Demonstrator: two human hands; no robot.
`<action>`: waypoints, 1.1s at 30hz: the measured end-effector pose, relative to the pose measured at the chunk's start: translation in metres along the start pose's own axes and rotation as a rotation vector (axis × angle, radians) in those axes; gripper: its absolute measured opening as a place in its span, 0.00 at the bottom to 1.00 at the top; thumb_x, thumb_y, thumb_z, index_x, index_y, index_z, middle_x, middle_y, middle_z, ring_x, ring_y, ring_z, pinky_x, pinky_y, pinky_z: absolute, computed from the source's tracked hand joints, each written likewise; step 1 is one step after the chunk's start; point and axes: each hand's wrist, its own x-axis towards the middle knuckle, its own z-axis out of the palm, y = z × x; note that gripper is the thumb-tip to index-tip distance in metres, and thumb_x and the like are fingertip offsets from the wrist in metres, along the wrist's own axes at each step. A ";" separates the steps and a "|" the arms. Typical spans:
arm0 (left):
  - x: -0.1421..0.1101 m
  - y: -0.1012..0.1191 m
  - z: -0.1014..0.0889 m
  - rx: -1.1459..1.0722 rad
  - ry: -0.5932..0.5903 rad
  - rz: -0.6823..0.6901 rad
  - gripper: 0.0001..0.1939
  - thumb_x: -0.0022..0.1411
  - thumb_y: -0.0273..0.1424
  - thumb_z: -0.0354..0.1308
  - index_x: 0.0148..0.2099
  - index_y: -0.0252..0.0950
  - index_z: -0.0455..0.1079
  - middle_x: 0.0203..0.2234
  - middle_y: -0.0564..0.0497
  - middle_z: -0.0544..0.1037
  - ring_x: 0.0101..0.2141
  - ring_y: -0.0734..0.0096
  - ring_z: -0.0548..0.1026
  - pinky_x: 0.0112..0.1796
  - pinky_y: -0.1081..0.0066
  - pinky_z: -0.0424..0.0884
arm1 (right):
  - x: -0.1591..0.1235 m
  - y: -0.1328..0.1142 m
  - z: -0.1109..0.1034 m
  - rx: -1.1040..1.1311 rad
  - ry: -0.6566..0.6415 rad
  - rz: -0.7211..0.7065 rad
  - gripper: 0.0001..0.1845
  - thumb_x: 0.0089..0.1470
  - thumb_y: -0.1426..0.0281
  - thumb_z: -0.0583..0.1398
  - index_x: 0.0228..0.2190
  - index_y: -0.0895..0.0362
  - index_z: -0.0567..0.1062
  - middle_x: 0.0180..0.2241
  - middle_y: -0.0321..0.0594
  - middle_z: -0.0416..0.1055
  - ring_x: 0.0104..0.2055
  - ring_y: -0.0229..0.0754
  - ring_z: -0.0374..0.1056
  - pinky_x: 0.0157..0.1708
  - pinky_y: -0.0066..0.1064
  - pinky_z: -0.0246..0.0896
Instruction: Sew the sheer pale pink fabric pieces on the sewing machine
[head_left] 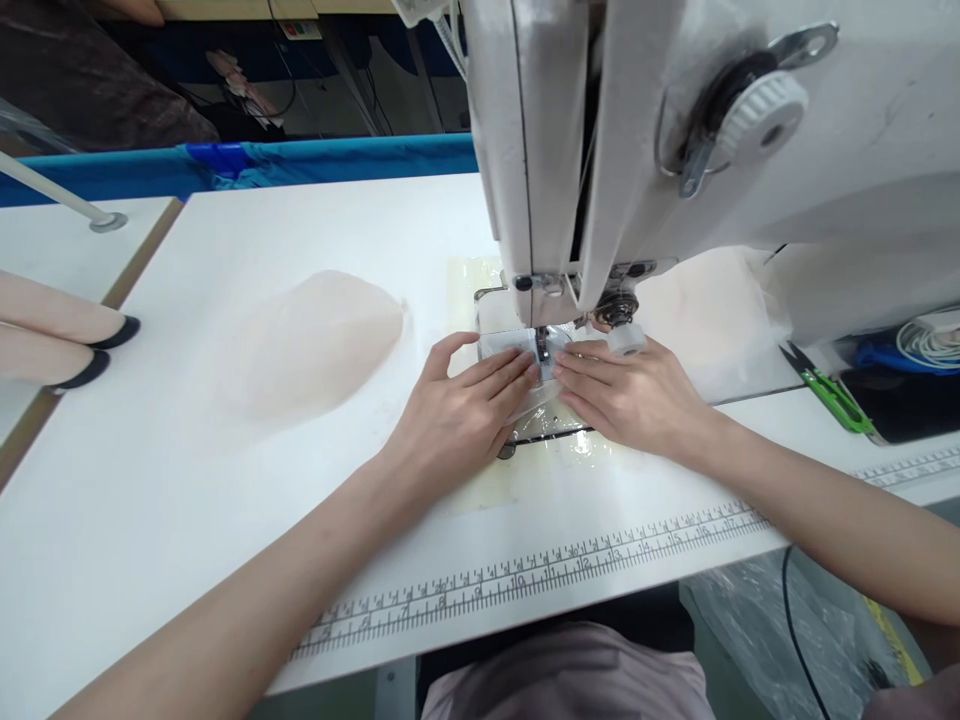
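Note:
A small piece of sheer whitish fabric [534, 398] lies under the presser foot [541, 345] of a sewing machine [540, 150]. My left hand [469, 405] rests on it from the left, fingers stretched and flat, thumb apart. From the right, my right hand [626, 390] lays its extended fingers on the same fabric beside the foot; its thumb is mostly hidden. Both sets of fingertips are close to the needle area. Part of the metal needle plate [555, 425] shows below the fabric.
A sheer pale fabric piece [330, 340] lies to the left, and more pale fabric [705, 310] behind my right hand. Green thread snips [829, 390] sit on a dark phone-like slab [900, 400]. A printed ruler strip [517, 580] runs along the front edge. Pale rounded forms [52, 330] jut in from the left.

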 end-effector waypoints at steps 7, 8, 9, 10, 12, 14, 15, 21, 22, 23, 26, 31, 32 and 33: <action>0.002 -0.002 0.001 -0.014 -0.006 -0.029 0.15 0.69 0.25 0.47 0.55 0.34 0.69 0.50 0.44 0.76 0.51 0.62 0.75 0.56 0.50 0.59 | 0.000 0.001 0.001 -0.036 -0.042 0.021 0.14 0.63 0.70 0.54 0.40 0.59 0.79 0.42 0.37 0.79 0.39 0.41 0.74 0.53 0.39 0.63; 0.002 -0.002 0.002 -0.016 -0.004 -0.029 0.15 0.69 0.25 0.47 0.55 0.34 0.69 0.50 0.44 0.76 0.51 0.62 0.75 0.56 0.50 0.59 | 0.000 0.001 0.001 -0.038 -0.040 0.022 0.14 0.63 0.70 0.54 0.40 0.59 0.79 0.41 0.37 0.79 0.39 0.41 0.74 0.53 0.39 0.63; 0.002 -0.002 0.002 -0.018 -0.002 -0.029 0.15 0.69 0.25 0.48 0.55 0.34 0.69 0.50 0.44 0.76 0.51 0.62 0.75 0.56 0.50 0.59 | 0.000 0.001 0.001 -0.038 -0.036 0.024 0.13 0.63 0.70 0.54 0.40 0.60 0.79 0.41 0.37 0.79 0.40 0.41 0.74 0.52 0.38 0.63; 0.002 -0.003 0.002 -0.020 -0.001 -0.029 0.15 0.69 0.25 0.48 0.55 0.33 0.69 0.50 0.43 0.76 0.51 0.61 0.75 0.56 0.50 0.59 | 0.001 0.001 0.001 -0.036 -0.035 0.026 0.13 0.63 0.70 0.55 0.40 0.60 0.79 0.41 0.38 0.79 0.40 0.41 0.74 0.52 0.38 0.63; 0.002 -0.003 0.003 -0.029 0.002 -0.033 0.16 0.68 0.25 0.48 0.55 0.34 0.69 0.50 0.43 0.76 0.51 0.61 0.75 0.56 0.50 0.59 | 0.000 0.001 0.002 -0.026 -0.046 0.034 0.14 0.63 0.70 0.55 0.41 0.60 0.79 0.41 0.39 0.79 0.41 0.41 0.74 0.51 0.39 0.64; 0.002 -0.004 0.003 -0.039 0.001 -0.041 0.16 0.68 0.25 0.48 0.55 0.35 0.69 0.50 0.44 0.76 0.51 0.60 0.75 0.56 0.49 0.60 | 0.000 0.001 0.001 -0.013 -0.068 0.045 0.14 0.63 0.70 0.54 0.42 0.60 0.78 0.41 0.39 0.79 0.41 0.42 0.74 0.50 0.39 0.64; 0.002 -0.004 0.003 -0.043 0.002 -0.042 0.16 0.68 0.25 0.48 0.55 0.36 0.69 0.50 0.44 0.76 0.51 0.60 0.75 0.56 0.49 0.60 | 0.000 0.001 0.001 -0.007 -0.078 0.048 0.14 0.63 0.70 0.54 0.42 0.60 0.78 0.41 0.40 0.79 0.41 0.42 0.74 0.50 0.40 0.64; 0.002 -0.004 0.003 -0.023 0.016 -0.027 0.16 0.68 0.26 0.48 0.55 0.35 0.69 0.50 0.44 0.76 0.51 0.60 0.75 0.56 0.50 0.61 | 0.001 0.000 0.001 -0.032 -0.074 0.044 0.15 0.63 0.70 0.53 0.42 0.61 0.78 0.41 0.41 0.79 0.41 0.42 0.73 0.49 0.38 0.63; 0.002 -0.004 0.004 -0.025 0.022 -0.036 0.16 0.68 0.29 0.49 0.55 0.34 0.69 0.50 0.43 0.76 0.51 0.60 0.74 0.56 0.50 0.62 | 0.000 0.001 0.002 -0.025 -0.071 0.044 0.15 0.63 0.70 0.54 0.41 0.61 0.79 0.41 0.41 0.79 0.41 0.42 0.73 0.49 0.39 0.63; 0.002 -0.004 0.005 -0.031 0.026 -0.049 0.17 0.68 0.34 0.50 0.56 0.33 0.69 0.51 0.42 0.76 0.52 0.59 0.74 0.56 0.51 0.62 | 0.000 0.001 0.002 -0.014 -0.069 0.044 0.14 0.63 0.70 0.54 0.41 0.60 0.79 0.41 0.42 0.79 0.41 0.43 0.73 0.48 0.39 0.63; 0.001 -0.004 0.005 -0.041 0.003 -0.106 0.31 0.65 0.49 0.49 0.59 0.29 0.65 0.54 0.38 0.72 0.56 0.53 0.70 0.57 0.50 0.61 | -0.001 0.003 0.003 -0.004 -0.058 0.042 0.14 0.62 0.71 0.54 0.42 0.60 0.78 0.42 0.42 0.78 0.41 0.44 0.72 0.47 0.41 0.62; -0.001 0.000 -0.007 0.127 0.036 -0.115 0.24 0.66 0.48 0.50 0.49 0.33 0.72 0.41 0.42 0.80 0.38 0.56 0.78 0.44 0.53 0.68 | 0.001 0.002 -0.003 -0.114 0.033 0.008 0.18 0.57 0.82 0.52 0.37 0.56 0.79 0.39 0.36 0.79 0.38 0.40 0.69 0.48 0.38 0.60; 0.000 0.001 -0.009 0.173 0.078 -0.101 0.18 0.66 0.43 0.52 0.43 0.34 0.74 0.33 0.46 0.81 0.31 0.60 0.78 0.38 0.56 0.68 | 0.002 0.000 -0.004 -0.119 0.067 0.012 0.18 0.56 0.83 0.52 0.34 0.56 0.79 0.37 0.35 0.79 0.36 0.39 0.69 0.46 0.37 0.60; 0.000 0.001 -0.011 0.207 0.120 -0.090 0.12 0.66 0.38 0.54 0.39 0.35 0.74 0.27 0.49 0.80 0.26 0.63 0.76 0.33 0.59 0.66 | 0.002 -0.003 -0.006 -0.108 0.096 0.019 0.18 0.55 0.84 0.52 0.31 0.56 0.78 0.35 0.35 0.79 0.35 0.39 0.69 0.44 0.36 0.61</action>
